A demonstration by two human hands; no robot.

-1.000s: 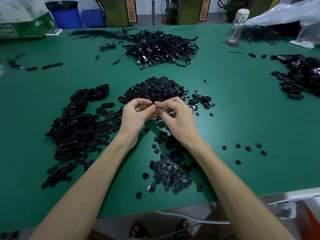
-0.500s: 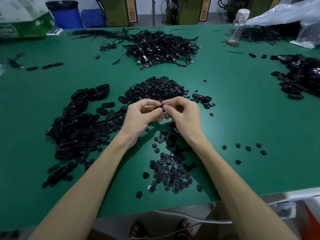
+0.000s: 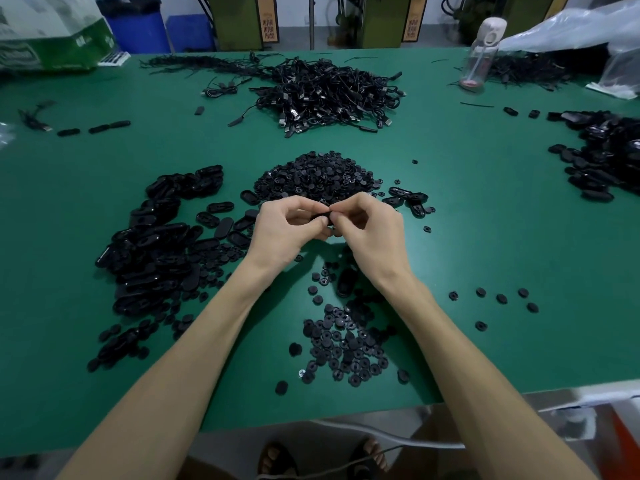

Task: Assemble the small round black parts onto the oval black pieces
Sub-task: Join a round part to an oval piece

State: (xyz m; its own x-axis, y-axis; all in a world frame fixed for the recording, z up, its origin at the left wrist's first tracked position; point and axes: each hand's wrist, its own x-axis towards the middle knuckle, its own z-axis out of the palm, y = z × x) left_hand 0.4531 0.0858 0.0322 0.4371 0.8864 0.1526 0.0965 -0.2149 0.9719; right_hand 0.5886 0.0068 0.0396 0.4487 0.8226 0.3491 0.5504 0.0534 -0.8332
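Observation:
My left hand and my right hand meet fingertip to fingertip above the green table. Between them I pinch one oval black piece, mostly hidden by my fingers; whether a round part sits on it I cannot tell. A heap of small round black parts lies just behind my hands. More round parts are spread in front of me. A big pile of oval black pieces lies to the left.
A tangle of black cables lies at the back middle. Another heap of black pieces sits at the right edge. A clear bottle and plastic bags stand back right, a green box back left.
Both hands have stayed together over the same spot, shifting slightly. My fingers have kept working the piece between them; nothing was put down or picked up.

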